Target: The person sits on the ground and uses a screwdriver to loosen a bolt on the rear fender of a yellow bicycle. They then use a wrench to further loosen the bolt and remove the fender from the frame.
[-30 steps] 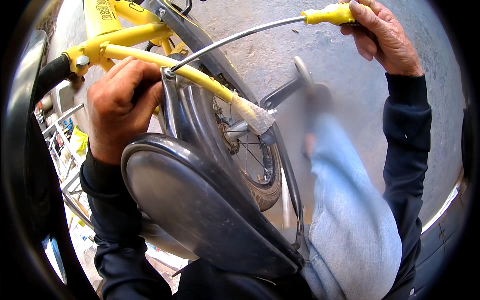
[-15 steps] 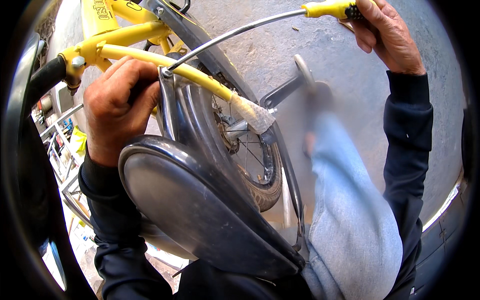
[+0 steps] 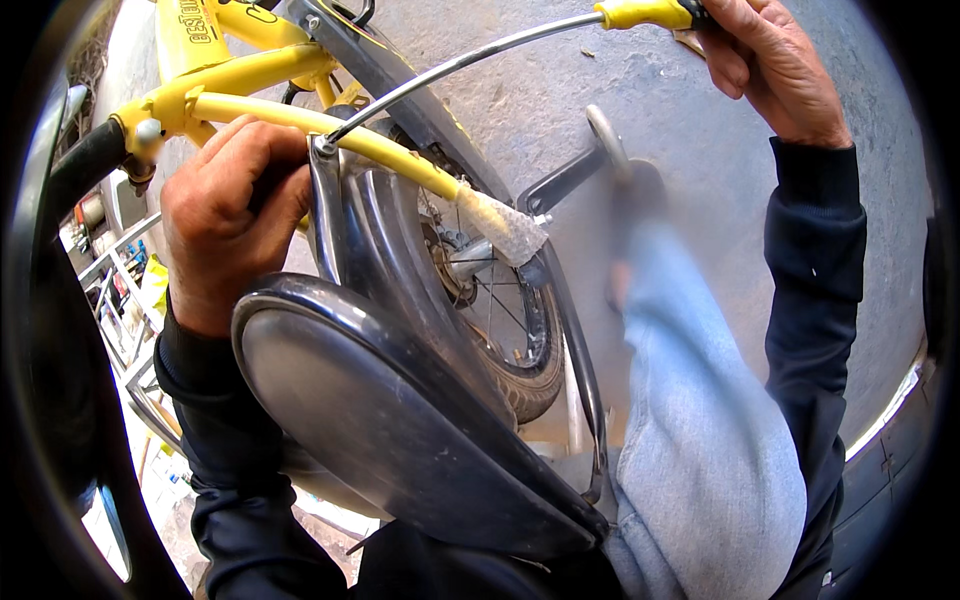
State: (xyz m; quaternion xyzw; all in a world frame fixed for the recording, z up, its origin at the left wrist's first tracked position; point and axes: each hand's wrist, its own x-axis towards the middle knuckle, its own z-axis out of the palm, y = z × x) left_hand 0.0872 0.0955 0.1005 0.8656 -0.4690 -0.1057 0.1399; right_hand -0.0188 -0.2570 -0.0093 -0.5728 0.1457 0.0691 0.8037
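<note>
My right hand (image 3: 775, 75), at the upper right, grips the yellow-and-black handle of a long screwdriver (image 3: 480, 52). Its metal shaft looks bowed in this wide view and runs left to a screw (image 3: 325, 147) at the top of a black metal bar (image 3: 326, 215). Closed fingers of my left hand (image 3: 232, 220) pinch that bar's upper end beside the screw; some fingertips are hidden behind it. A yellow frame tube (image 3: 390, 152) passes close to the screwdriver tip, its lower end in clear wrap. Below lies a black bicycle saddle (image 3: 370, 400).
A spoked wheel (image 3: 535, 385) under a black fender (image 3: 385, 240) stands beneath the bar. The crank (image 3: 565, 182) juts right near my leg in light-blue jeans (image 3: 700, 420). Yellow frame tubes (image 3: 245, 70) fill the upper left. A white metal rack (image 3: 120, 250) stands at far left.
The bicycle and both hands sit slightly further left in view. The screwdriver handle is a little higher and further left; its tip remains at the screw, and both grips are kept.
</note>
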